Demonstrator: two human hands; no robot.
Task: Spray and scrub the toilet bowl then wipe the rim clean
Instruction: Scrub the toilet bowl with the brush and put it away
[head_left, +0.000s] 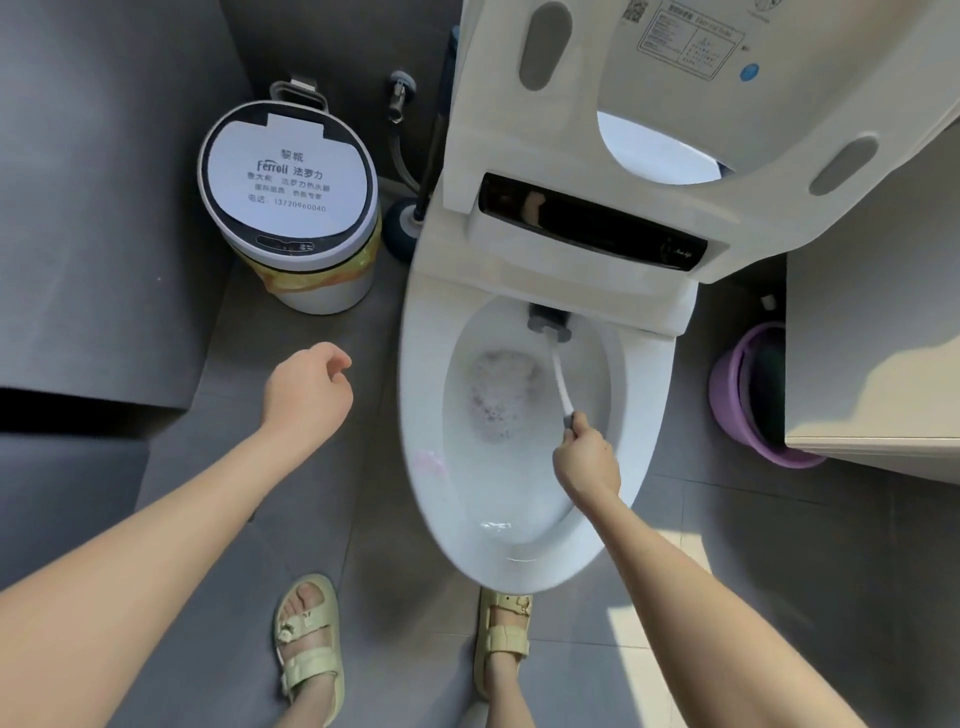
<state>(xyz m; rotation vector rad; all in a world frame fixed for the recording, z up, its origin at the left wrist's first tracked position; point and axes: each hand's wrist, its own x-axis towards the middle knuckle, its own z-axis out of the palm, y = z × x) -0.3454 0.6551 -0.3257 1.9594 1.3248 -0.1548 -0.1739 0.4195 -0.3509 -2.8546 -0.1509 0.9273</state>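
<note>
The white toilet (423, 415) stands with seat and lid (701, 88) raised. Foamy water (501, 400) lies in the bowl, and a faint pink smear marks the left rim. My right hand (587, 460) grips the handle of a white toilet brush (560, 379). The brush's grey head (549, 319) presses against the back of the bowl, under the black control panel. Left of the toilet, my left hand (306, 392) hovers over the floor, loosely curled, holding nothing.
A white bin (291, 208) with a yellow liner stands at the left. A dark plunger (402, 228) and a water valve (400, 98) sit behind it. A purple bucket (753, 395) is tucked by a cabinet (872, 358) on the right. My sandalled feet (309, 649) stand on grey tiles.
</note>
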